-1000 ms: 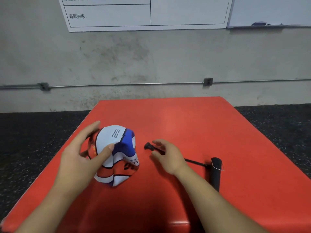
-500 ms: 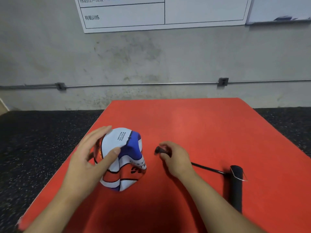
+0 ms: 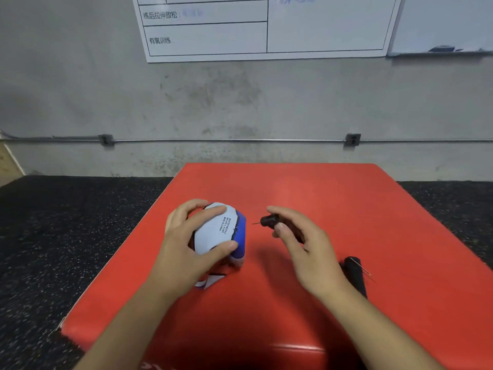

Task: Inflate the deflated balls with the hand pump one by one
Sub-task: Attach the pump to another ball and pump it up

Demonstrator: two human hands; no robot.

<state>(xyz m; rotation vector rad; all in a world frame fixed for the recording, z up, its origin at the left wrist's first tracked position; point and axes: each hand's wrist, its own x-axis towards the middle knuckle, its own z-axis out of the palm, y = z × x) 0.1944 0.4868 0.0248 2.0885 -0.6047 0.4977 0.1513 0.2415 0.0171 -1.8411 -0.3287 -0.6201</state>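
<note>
The person stands at a red block (image 3: 333,209) set on dark speckled floor (image 3: 66,236), facing a grey wall (image 3: 240,102) with a whiteboard (image 3: 266,25) high up and a thin pipe (image 3: 226,140) running along it

The left hand (image 3: 184,252) grips the ball (image 3: 213,233), a crumpled, airless thing in white, blue and a little red, held on the left part of the block; fingers curl over its top, the thumb presses its near side, and a white panel with small black print faces up and to the right

The right hand (image 3: 306,249) is raised just right of the ball, pinching the black nozzle (image 3: 269,220) of the pump hose between thumb and forefinger; its thin needle (image 3: 256,223) points left at the ball, close to it but apart

The pump (image 3: 356,276), a black cylinder, lies on the block behind the right wrist, partly hidden by it, with a thin wire sticking out at its far end
</note>
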